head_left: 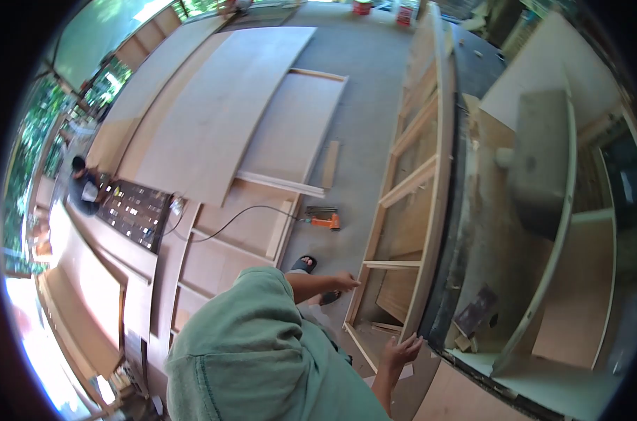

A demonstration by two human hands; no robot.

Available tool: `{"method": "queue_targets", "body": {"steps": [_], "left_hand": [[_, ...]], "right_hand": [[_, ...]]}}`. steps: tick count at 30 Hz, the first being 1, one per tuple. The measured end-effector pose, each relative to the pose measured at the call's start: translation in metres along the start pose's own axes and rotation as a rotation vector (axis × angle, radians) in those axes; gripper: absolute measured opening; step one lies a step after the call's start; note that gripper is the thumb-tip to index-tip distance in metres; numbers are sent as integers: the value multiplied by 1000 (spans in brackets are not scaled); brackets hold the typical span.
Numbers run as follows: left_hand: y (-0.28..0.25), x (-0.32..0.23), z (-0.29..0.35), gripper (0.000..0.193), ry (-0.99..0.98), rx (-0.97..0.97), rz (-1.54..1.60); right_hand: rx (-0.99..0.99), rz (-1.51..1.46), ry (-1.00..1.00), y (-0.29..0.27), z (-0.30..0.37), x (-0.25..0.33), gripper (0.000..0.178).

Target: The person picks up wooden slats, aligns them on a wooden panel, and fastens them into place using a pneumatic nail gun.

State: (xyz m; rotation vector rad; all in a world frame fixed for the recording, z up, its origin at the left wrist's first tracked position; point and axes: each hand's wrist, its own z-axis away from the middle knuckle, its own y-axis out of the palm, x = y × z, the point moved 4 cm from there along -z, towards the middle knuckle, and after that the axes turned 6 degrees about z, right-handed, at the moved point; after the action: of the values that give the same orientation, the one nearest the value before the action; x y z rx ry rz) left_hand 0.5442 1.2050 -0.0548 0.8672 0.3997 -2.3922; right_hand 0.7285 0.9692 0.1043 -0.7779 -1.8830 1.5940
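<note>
A long frame of pale wooden strips (420, 181) with crosspieces stands on edge, stretching from beside me to the far end of the floor. My left hand (345, 281) is at its left rail, fingers closed at the edge. My right hand (402, 349) grips the near end of the right rail, thumb and fingers bent around the wood. Both arms come out of green sleeves. An orange nail gun (324, 219) lies on the floor ahead of my feet, with a dark air hose trailing left from it.
Large plywood sheets (199, 105) and a framed panel (290, 126) cover the floor at left. A loose wooden strip (330, 165) lies beyond the nail gun. Another person (84, 186) crouches at far left by a dark panel (132, 210). Curved boards (578, 281) stand at right.
</note>
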Motion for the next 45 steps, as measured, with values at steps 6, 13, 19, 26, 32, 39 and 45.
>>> {"method": "queue_targets", "body": {"steps": [6,13,19,26,32,39,45], "left_hand": [[-100,128,90,38,52,-230,-540],[-45,132,178,37,329,304,-303],[-40,144,205,32,328,405,-153],[-68,180,243,24,270,-7,-183],[-105,183,251,24,122,-102,-16],[-227,213,252,21,46,-667,371],[-346,238,252,32,-266,-909,536]], "right_hand": [[-62,-186,-186,-41,-18,90,63],[194,-383,-527,-26,-15,193,53],[362,-446,-582,20,6,225,40],[701,-321,-337,94,53,215,32],[1092,-332,26,148,71,223,23],[1375,-602,487,203,20,283,14],[1320,-686,311,225,-44,376,15]]}}
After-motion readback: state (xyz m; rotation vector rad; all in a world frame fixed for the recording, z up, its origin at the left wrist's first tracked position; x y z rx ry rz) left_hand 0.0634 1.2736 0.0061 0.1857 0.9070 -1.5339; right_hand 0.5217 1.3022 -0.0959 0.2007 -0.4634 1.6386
